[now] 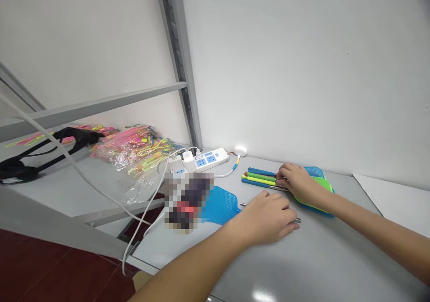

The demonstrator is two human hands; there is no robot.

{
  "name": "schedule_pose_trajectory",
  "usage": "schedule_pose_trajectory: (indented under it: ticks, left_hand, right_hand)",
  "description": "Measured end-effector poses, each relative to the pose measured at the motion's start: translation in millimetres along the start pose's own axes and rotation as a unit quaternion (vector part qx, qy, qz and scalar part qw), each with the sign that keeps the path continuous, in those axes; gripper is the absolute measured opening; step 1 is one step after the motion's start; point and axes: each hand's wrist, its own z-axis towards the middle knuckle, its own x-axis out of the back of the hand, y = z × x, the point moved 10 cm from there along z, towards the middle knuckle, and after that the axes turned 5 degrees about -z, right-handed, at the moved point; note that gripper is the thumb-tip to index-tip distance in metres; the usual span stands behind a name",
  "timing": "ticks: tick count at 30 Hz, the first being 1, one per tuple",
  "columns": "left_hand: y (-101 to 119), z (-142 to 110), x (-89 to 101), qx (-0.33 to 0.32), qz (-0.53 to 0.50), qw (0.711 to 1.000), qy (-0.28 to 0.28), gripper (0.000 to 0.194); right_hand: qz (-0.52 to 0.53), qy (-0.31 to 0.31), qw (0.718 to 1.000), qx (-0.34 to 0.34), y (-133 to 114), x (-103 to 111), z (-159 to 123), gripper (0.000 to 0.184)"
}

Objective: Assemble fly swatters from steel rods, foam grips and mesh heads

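Note:
A blue fly swatter (221,206) lies on the grey tabletop, its mesh head pointing left. My left hand (268,217) is closed over its metal rod, the end of which pokes out past my fingers. Farther back, several fly swatters lie side by side with blue, green and yellow handles (260,176) to the left. Their mesh heads, one of them green (325,185), show to the right behind my wrist. My right hand (297,181) grips this bundle by its metal shafts, fingers curled over them; the middle of the bundle is hidden.
A white power strip (215,157) with plugs stands by the wall, and white cables (148,221) hang over the table edge. On the left shelf are plastic-wrapped colourful items (134,145) and a black strap (70,136). A pixelated object (188,203) sits beside the blue mesh head.

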Motion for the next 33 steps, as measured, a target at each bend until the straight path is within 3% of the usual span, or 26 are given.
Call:
schedule_pose_trajectory:
  ticks: [3,6,9,11,16,22,25,30,33]
  left_hand:
    - [-6,0,11.5,0.017,-0.007,0.999,0.031,0.029]
    - [-17,-2,34.5,0.057,0.003,0.994,0.093,0.026]
    - [-24,-6,56.3,0.101,0.046,0.982,0.154,0.032]
    - [-17,-6,59.0,0.094,0.067,0.981,0.157,0.034]
    - [25,1,41.5,0.016,0.109,0.987,0.117,0.022]
    - [64,8,23.5,-0.049,0.157,0.983,0.077,0.019]
    - [69,13,17.7,-0.048,0.150,0.987,0.025,0.018]
    - [63,15,6.4,0.055,0.052,0.987,-0.144,0.024]
    - [65,9,10.6,0.105,-0.001,0.977,-0.185,0.027]
  right_hand:
    - [-0.008,0.010,1.000,-0.005,0,6,-2,0.024]
    - [-0.023,0.030,0.999,-0.010,-4,25,-14,0.026]
    - [-0.012,0.040,0.998,-0.040,-9,49,-41,0.025]
    - [0.034,0.016,0.996,-0.077,-12,58,-65,0.026]
    - [0.150,-0.090,0.980,-0.097,-32,56,-117,0.029]
    - [0.175,-0.196,0.955,-0.136,-34,48,-155,0.036]
    - [0.114,-0.169,0.973,-0.106,-39,60,-158,0.033]
    - [-0.040,-0.088,0.995,-0.020,-57,79,-158,0.026]
    - [-0.100,-0.051,0.993,0.045,-73,85,-163,0.021]
